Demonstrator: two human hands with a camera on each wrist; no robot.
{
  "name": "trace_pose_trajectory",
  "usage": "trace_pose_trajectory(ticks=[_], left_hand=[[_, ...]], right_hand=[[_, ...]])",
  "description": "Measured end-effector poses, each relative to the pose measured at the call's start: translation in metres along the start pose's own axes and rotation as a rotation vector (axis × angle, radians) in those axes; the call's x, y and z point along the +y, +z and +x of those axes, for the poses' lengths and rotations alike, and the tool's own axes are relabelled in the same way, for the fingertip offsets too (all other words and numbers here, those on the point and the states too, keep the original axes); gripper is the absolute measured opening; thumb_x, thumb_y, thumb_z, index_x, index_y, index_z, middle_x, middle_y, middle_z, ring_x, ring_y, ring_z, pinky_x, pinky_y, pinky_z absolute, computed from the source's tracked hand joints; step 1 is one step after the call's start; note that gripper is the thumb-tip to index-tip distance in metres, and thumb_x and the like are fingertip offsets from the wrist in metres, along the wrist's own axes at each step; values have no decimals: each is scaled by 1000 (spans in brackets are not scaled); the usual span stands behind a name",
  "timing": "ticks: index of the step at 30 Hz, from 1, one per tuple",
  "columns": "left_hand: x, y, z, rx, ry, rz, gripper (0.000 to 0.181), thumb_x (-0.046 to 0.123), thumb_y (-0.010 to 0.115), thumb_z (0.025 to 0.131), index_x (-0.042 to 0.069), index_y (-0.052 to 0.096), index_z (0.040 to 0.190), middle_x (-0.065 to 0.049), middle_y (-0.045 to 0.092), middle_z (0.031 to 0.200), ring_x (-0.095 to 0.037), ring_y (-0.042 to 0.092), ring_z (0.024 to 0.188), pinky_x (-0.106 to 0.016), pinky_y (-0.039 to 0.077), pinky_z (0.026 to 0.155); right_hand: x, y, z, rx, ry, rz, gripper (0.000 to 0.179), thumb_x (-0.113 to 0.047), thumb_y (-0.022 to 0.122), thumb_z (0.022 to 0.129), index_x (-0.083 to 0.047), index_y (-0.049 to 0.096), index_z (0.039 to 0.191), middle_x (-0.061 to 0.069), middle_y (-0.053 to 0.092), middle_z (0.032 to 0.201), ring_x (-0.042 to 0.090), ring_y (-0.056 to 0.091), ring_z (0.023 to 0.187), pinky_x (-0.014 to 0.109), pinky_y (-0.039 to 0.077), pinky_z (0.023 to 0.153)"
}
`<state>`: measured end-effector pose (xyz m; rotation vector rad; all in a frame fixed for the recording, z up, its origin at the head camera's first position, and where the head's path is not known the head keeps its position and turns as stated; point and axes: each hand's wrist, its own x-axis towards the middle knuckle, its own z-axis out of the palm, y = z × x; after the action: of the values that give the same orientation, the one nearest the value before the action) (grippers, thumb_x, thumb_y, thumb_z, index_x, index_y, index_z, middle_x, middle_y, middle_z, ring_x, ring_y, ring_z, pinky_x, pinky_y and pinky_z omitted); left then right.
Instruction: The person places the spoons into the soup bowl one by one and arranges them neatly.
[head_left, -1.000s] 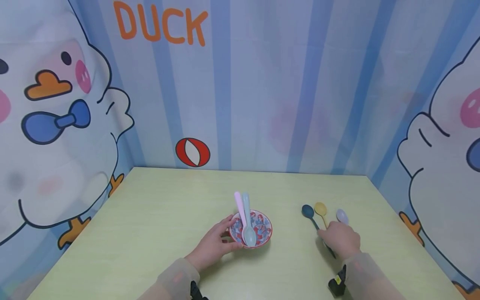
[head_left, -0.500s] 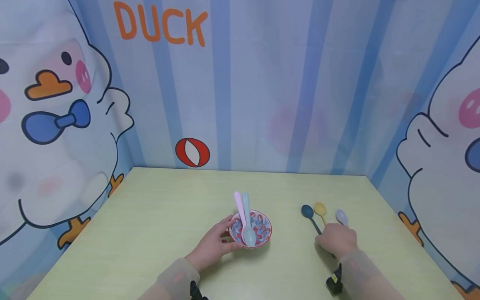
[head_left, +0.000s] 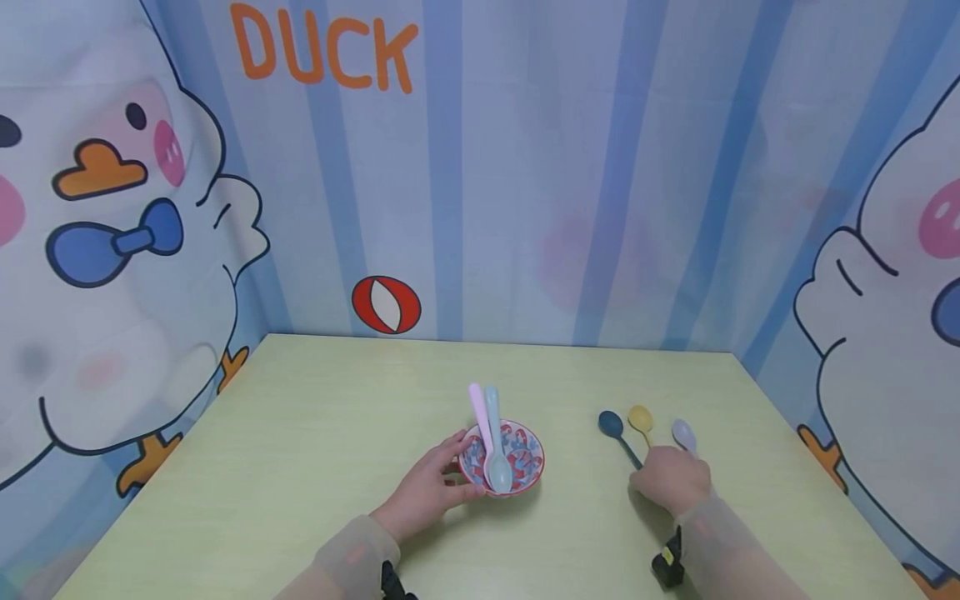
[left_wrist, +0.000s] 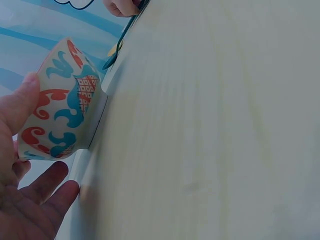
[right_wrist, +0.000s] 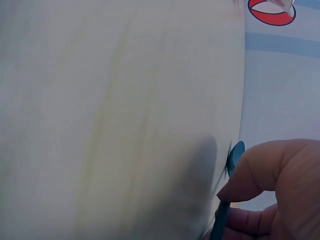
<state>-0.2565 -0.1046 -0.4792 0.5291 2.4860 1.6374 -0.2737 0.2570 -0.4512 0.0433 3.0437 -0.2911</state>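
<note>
My left hand [head_left: 423,492] holds a small patterned bowl [head_left: 528,467] by its left side, thumb and fingers at the rim. Inside the bowl lean a pink spoon [head_left: 480,412] and a light blue spoon [head_left: 498,473], handles pointing away from me. In the left wrist view, the bowl's outside [left_wrist: 65,105] shows red and blue swirls. On the right, my right hand [head_left: 675,482] pinches the handle of a dark teal spoon [head_left: 611,424] between thumb and fingers. The right wrist view shows that handle [right_wrist: 221,220] under the thumb. Part of it is hidden by the hand.
Just beyond the right hand lie a yellow spoon [head_left: 641,418] and a lilac spoon [head_left: 683,433], their handles partly covered by the hand. The pale table [head_left: 337,400] ends at a striped blue curtain [head_left: 510,208] with duck prints at both sides.
The right hand has shifted slightly left, and the dark teal spoon's bowl end has moved a little left, away from the yellow spoon. The left hand and bowl stay in place.
</note>
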Motion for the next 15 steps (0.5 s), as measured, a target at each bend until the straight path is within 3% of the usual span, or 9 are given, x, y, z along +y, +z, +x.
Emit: trace_pose_trajectory(ticks=[7,15], left_hand=[[2,-1,0,-4,2,18,77,27,77,83,11,39,148,-9,24,157,-32,51,122,-41,47,98],[2,-1,0,-3,6,32,77,27,77,83,10,39,148,-9,24,157,-31,52,121,-39,48,97]], right_hand=[[-3,-6,-2,-6,26,111,20,-24,58,82,-5,57,75,5,53,68,21,48,61,34,38,53],[2,-8,-5,-36,79,370,21,-22,56,88,-1,57,90,7,56,75,22,49,67,31,39,55]])
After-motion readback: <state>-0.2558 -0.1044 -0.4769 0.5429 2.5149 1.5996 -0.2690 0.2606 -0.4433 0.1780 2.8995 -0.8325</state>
